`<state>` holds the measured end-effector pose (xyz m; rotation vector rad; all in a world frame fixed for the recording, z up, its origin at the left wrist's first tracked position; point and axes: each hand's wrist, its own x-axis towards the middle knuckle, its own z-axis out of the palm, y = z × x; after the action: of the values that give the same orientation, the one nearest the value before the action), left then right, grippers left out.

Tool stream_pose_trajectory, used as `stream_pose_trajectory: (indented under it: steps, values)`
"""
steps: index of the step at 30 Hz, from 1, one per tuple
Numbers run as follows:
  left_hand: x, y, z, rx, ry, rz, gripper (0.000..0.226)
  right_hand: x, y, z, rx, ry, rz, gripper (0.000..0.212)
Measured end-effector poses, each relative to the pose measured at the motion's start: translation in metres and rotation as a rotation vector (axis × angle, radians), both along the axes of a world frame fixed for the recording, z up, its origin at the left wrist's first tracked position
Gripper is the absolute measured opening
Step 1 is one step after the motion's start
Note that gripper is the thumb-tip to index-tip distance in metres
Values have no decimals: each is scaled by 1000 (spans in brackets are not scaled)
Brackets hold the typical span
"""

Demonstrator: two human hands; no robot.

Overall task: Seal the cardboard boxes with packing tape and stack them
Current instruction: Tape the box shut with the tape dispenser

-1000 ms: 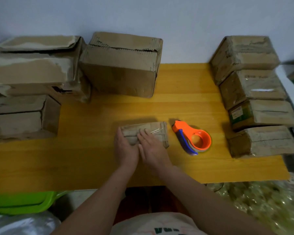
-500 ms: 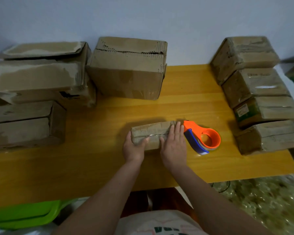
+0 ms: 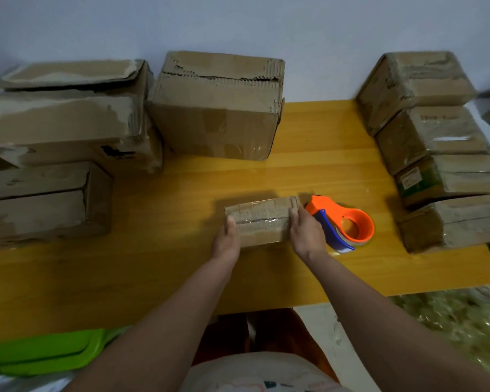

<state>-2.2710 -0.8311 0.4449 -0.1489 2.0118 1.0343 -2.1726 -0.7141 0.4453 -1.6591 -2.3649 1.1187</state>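
Both hands have shifted from the top of the small box (image 3: pixel 262 222) to its ends; the left hand (image 3: pixel 227 243) now clasps the left end, thumb on top, and the right hand (image 3: pixel 306 236) clasps the right end, each grip closed on cardboard; clear tape shines across its top seam; it sits mid-tabletop (image 3: pixel 159 261), just beside the orange tape dispenser (image 3: pixel 341 222); four sealed boxes (image 3: pixel 441 154) are stacked at right.

The left hand (image 3: pixel 227 241) covers the small box's (image 3: pixel 262 222) left end, and the right hand (image 3: pixel 306 232) hides its right end, so each grip there is partly unseen. The left boxes (image 3: pixel 40 205) run off the frame. Print on a stacked box's label (image 3: pixel 409 179) is too small to read. The green object (image 3: pixel 40 352) is cut off.
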Motion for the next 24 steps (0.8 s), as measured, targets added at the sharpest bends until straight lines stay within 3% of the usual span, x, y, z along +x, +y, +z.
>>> stream_pose_trajectory:
  steps: [3, 6, 8, 10, 14, 20, 24]
  values:
    - [-3, -1, -3, -88, 44, -11, 66, -7, 6, 9, -16, -74, -25, 55]
    - [9, -2, -8, -67, 232, -56, 64, -18, -8, 16, 31, -113, 129, 106]
    - [15, -2, -8, -14, 245, 22, 58, -21, -11, 12, 49, -97, 117, 117]
    - [11, 0, -8, 29, 209, 163, 45, -20, -5, 7, -16, -1, 6, 104]
    - [-1, 6, -5, 70, 54, 281, 40, -10, 6, 3, -123, 177, -149, 52]
    - [-64, 25, 3, 62, 250, -71, 30, 2, -17, -1, -162, 204, -232, 20]
    - [-65, 35, 21, 126, 479, -429, 50, 13, -29, -11, -241, 265, -249, 31]
